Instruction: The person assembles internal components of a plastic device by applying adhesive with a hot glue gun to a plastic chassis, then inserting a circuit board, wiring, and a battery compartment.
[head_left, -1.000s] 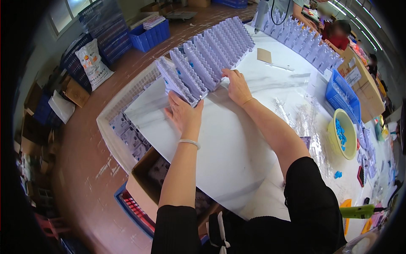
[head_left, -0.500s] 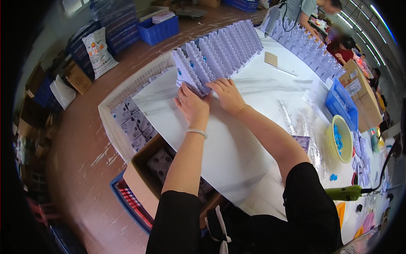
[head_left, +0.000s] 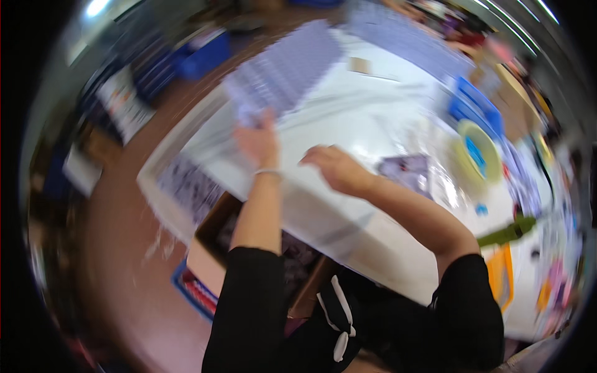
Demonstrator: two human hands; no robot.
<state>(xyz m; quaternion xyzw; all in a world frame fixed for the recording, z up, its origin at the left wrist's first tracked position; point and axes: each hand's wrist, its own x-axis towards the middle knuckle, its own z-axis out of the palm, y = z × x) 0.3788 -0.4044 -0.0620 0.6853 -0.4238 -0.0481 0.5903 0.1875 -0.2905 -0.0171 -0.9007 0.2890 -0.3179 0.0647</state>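
On the far left part of the white table [head_left: 367, 127], a tight row of lavender pieces [head_left: 283, 68] is placed. Its near end is met by the left hand [head_left: 258, 140], perhaps so that the row is supported against leaning; because of blur, it cannot be told whether the fingers are spread or a piece is pinched. The right hand [head_left: 341, 171] is held over the middle of the table, apart from the row, with fingers loosely bent and nothing seen between them. On the table's right side, small blue pieces [head_left: 474, 155] are gathered in a yellow bowl [head_left: 463, 176], probably so that they are not scattered. Beside the table's left edge, a cream crate [head_left: 148, 179] is set.
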